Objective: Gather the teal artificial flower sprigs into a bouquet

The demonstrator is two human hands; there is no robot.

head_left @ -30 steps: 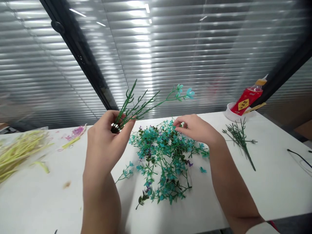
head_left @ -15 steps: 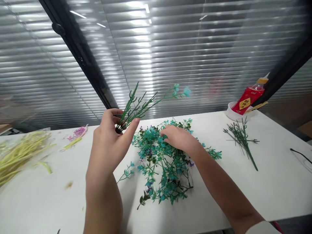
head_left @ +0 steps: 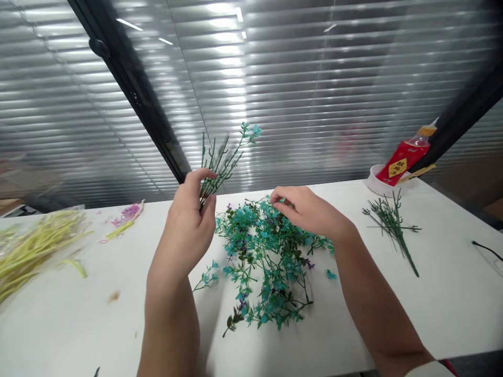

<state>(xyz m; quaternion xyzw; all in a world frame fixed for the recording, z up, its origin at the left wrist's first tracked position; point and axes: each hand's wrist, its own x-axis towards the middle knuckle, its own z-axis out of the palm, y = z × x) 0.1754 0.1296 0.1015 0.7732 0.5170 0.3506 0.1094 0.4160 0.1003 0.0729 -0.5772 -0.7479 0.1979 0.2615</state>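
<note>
My left hand (head_left: 192, 214) is closed round the base of a green branched stem (head_left: 220, 170), raised above the table. One twig of that stem carries teal blossoms (head_left: 250, 133) at its tip. My right hand (head_left: 302, 207) is over the back right of a pile of teal flower sprigs (head_left: 271, 262), its thumb and fingertips close together. Whatever is between those fingertips is too small to make out. Dark leaves and small purple flowers are mixed into the pile.
A bare green stem (head_left: 396, 230) lies to the right. Behind it, a red-labelled bottle (head_left: 403, 162) leans in a white bowl (head_left: 381, 184). Yellow strips (head_left: 43, 241) and a purple bundle (head_left: 128, 213) lie left. A black cable (head_left: 487, 248) is far right.
The held stem has turned more upright, its blossoms swinging left, and my left hand has shifted right. My right hand has moved slightly right and up. A loose teal blossom now shows right of the pile.
</note>
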